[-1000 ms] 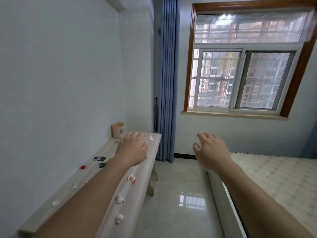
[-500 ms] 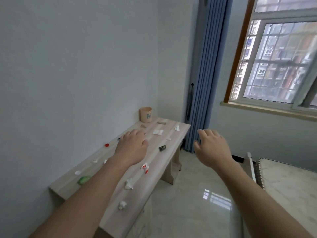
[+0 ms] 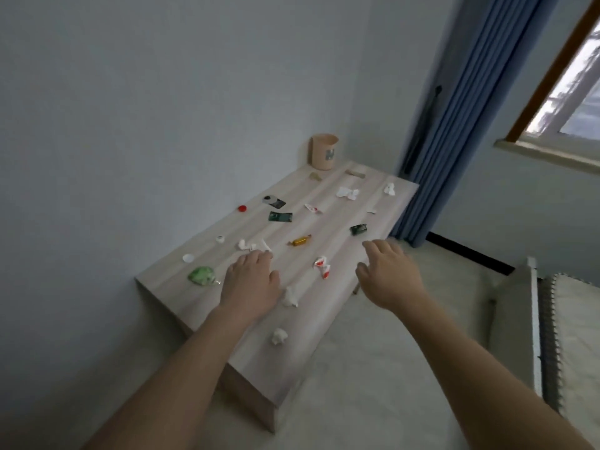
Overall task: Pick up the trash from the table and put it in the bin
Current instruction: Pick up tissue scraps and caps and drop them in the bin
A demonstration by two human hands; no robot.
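A long pale wooden table (image 3: 344,264) stands against the wall with several bits of trash on it: a green wrapper (image 3: 202,275), a gold wrapper (image 3: 300,240), a red and white wrapper (image 3: 322,265), white paper wads (image 3: 290,296) (image 3: 279,336), a red cap (image 3: 242,208) and dark green packets (image 3: 280,216) (image 3: 358,228). A small beige bin (image 3: 324,152) stands at the table's far corner. My left hand (image 3: 251,282) hovers over the table's near half, fingers spread, holding nothing. My right hand (image 3: 388,276) is empty too, over the table's right edge.
A blue curtain (image 3: 454,118) hangs past the table's far end, next to a window (image 3: 565,102). A bed edge (image 3: 532,323) lies at the right. Pale tiled floor (image 3: 373,368) runs between table and bed.
The view has tilted down and swung left, so the tabletop and more trash now show. Both hands stay outstretched and empty, now lower over the table.
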